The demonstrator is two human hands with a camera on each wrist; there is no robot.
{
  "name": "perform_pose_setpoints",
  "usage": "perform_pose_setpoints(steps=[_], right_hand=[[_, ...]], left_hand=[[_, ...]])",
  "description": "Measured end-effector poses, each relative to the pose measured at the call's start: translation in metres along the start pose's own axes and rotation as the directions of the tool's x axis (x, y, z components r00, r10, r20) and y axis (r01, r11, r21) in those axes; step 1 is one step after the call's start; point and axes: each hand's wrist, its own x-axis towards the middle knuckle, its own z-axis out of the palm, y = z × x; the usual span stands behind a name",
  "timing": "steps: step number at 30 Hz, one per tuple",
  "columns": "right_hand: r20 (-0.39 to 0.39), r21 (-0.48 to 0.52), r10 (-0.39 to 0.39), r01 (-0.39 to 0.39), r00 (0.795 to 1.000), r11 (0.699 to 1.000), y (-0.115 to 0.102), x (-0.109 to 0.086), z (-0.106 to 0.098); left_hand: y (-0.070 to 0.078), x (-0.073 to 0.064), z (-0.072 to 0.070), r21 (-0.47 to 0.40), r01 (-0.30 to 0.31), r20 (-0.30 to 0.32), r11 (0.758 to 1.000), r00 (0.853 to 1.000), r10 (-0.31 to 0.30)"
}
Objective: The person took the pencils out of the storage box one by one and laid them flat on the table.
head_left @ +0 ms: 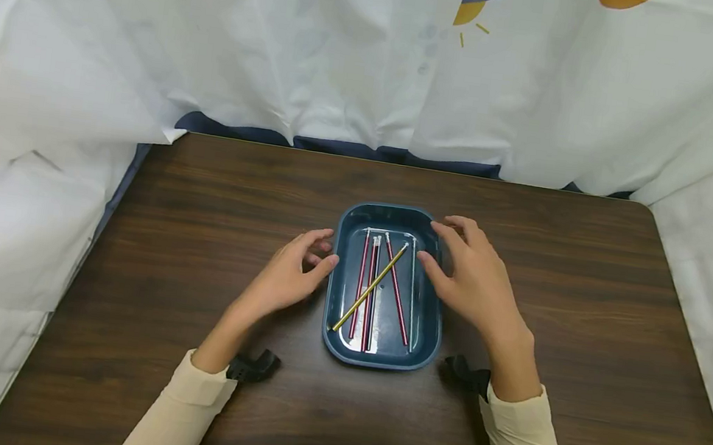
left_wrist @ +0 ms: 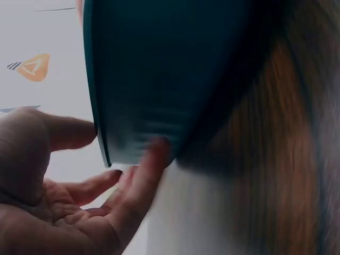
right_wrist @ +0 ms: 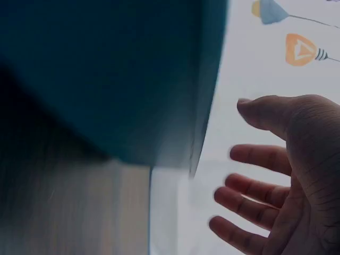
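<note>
A dark blue tray (head_left: 378, 362) with rounded corners sits on the table. Several slim metallic sticks lie in it, among them a gold stick (head_left: 370, 289) slanting across the others and a red stick (head_left: 397, 292). At the tray's left side is my left hand (head_left: 290, 274), fingers loosely bent. The left wrist view has its thumb right at the rim and a fingertip near the outer wall (left_wrist: 149, 79). My right hand (head_left: 473, 278) hovers by the right rim with fingers spread, apart from the tray wall (right_wrist: 117, 79) in the right wrist view.
The dark wood-grain table (head_left: 233, 192) carries the tray near its middle. A white patterned curtain (head_left: 351, 51) hangs along the far edge, and white cloth (head_left: 4, 209) borders the sides. Black wrist mounts (head_left: 254, 366) sit at both cuffs.
</note>
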Motion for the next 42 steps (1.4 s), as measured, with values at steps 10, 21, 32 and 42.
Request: perform_pose_setpoints(steps=[10,21,32,42], right_hand=[[0.205,-0.046,0.057,-0.049,0.977,0.998,-0.024,0.012,0.000],[0.338,0.001,0.043,-0.046,0.940,0.999,-0.028,0.025,0.001],[0.522,-0.007,0.077,-0.086,0.850,0.996,-0.037,0.039,0.012],[0.558,-0.039,0.182,-0.193,0.809,0.980,-0.045,0.039,0.032]], left_hand=[[0.002,0.000,0.003,-0.339,0.080,0.098,0.937,0.994,-0.049],[0.004,0.001,0.000,-0.449,0.181,0.203,0.875,0.974,-0.097],[0.004,0.002,0.005,-0.456,0.170,0.210,0.874,0.974,-0.080],[0.002,-0.005,0.012,-0.460,0.167,0.222,0.872,0.973,-0.069]])
